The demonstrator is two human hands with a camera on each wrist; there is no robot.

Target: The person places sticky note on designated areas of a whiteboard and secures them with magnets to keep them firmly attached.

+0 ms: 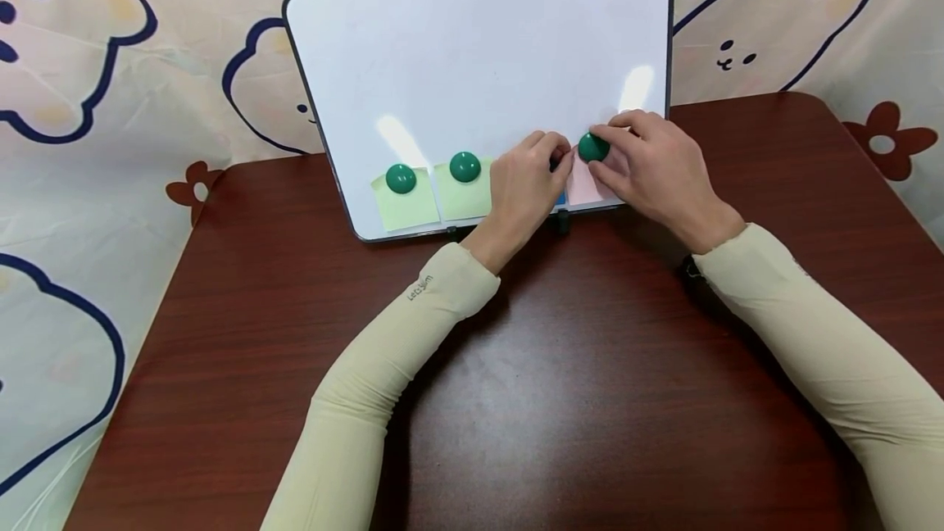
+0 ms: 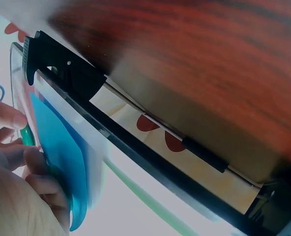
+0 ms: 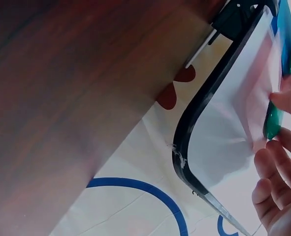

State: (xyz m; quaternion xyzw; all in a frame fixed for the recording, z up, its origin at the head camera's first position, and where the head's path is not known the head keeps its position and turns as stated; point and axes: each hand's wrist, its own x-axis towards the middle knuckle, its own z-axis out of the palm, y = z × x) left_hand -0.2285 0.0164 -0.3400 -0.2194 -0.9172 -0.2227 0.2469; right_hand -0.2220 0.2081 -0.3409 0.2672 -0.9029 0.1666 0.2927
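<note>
A whiteboard (image 1: 472, 64) leans upright at the back of the table. My right hand (image 1: 656, 166) pinches a round green magnet (image 1: 593, 147) between thumb and fingers, against a pink sticky note (image 1: 584, 185) on the board's lower right. Beside it, my left hand (image 1: 525, 179) has its fingers curled, thumb and fingertip meeting at the pink note's upper left edge. A blue sticky note (image 2: 61, 142) lies mostly hidden behind the left hand in the head view. To the left, two light green notes (image 1: 408, 207) carry green magnets (image 1: 401, 179).
Black clip-like supports (image 2: 69, 66) with a metal rod hold the board's lower edge. The dark reddish-brown wooden table (image 1: 516, 400) spreads in front. A cloth with cartoon figures (image 1: 782, 31) hangs behind the board.
</note>
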